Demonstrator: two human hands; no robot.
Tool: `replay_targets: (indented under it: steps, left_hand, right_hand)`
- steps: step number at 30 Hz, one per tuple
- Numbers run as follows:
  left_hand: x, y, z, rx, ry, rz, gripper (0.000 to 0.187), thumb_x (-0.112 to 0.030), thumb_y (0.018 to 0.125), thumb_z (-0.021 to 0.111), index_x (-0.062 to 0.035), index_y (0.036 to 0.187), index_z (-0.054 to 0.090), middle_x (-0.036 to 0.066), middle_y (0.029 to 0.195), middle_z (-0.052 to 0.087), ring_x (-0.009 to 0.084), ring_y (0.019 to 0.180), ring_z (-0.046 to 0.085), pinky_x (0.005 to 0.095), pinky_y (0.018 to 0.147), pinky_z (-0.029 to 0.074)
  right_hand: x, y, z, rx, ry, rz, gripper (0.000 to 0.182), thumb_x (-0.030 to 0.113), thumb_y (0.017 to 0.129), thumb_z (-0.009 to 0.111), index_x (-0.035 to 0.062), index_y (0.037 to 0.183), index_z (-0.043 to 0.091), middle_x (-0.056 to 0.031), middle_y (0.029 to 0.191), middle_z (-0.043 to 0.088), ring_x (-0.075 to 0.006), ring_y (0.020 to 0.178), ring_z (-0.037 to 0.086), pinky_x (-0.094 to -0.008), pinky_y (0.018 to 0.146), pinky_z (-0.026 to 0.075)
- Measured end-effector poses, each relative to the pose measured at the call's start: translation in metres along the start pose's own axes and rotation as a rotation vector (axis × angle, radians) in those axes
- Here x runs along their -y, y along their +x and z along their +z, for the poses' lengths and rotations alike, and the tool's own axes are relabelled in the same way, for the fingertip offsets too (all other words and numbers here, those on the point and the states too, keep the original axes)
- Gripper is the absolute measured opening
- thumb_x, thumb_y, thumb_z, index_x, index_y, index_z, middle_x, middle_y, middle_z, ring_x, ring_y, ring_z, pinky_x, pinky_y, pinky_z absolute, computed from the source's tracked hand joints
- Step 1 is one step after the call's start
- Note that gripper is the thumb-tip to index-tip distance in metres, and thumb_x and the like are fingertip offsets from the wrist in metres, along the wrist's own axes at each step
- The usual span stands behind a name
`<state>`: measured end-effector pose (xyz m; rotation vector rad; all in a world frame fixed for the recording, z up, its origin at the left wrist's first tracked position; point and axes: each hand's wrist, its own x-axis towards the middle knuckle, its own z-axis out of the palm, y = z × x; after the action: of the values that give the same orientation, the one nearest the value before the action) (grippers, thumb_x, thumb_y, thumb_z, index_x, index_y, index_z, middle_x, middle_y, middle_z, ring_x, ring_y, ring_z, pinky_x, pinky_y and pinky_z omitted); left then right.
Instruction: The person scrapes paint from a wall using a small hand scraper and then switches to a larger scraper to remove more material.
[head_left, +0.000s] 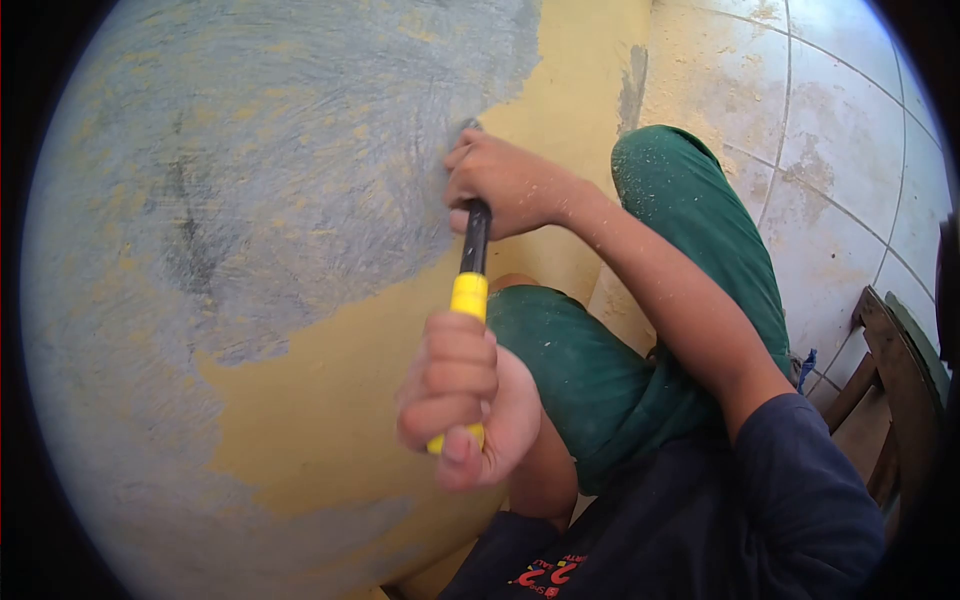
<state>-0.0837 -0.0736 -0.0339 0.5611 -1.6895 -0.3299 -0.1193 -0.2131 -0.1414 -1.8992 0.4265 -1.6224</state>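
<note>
A long-handled scraper with a black shaft and yellow grip lies slantwise against the wall. Wrapped round the yellow grip at its lower end is my left hand, slightly blurred. My right hand is closed round the upper shaft close to the scraper's head, pressing near the wall. Only a small grey bit of the head shows past my fingers; its blade is mostly hidden. Around the head, the wall surface is scratched grey with yellow flecks, bordering smooth yellow paint.
My bent legs in green trousers, dusted with flakes, are beside the wall. White floor tiles with yellowish dust extend at the upper right. A wooden piece of furniture stands at the right edge, near a blue strip.
</note>
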Motion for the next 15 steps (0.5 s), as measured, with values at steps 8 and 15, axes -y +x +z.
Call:
replay_targets:
  steps: [8,15]
  left_hand:
    - [-0.010,-0.004,-0.003,0.029,0.014,0.013,0.024,-0.021,0.080,0.048,-0.0045,0.064,0.041,0.006,0.047,0.038,0.0174,0.042,0.033,0.0352,0.048,0.030]
    - [0.006,0.003,-0.006,0.008,-0.025,-0.013,0.024,-0.021,0.080,0.048,-0.0043,0.065,0.041,0.006,0.047,0.038,0.0175,0.042,0.032,0.0352,0.048,0.030]
  right_hand:
    - [0.013,-0.001,0.001,0.076,0.003,0.009,0.024,0.023,0.071,0.065,0.0086,0.055,0.056,-0.0085,0.059,0.056,-0.0277,0.068,0.056,-0.0373,0.079,0.039]
    - [-0.003,-0.001,-0.004,0.038,-0.048,0.025,0.026,0.018,0.068,0.061,0.0077,0.051,0.045,-0.0063,0.055,0.047,-0.0240,0.066,0.050,-0.0358,0.079,0.038]
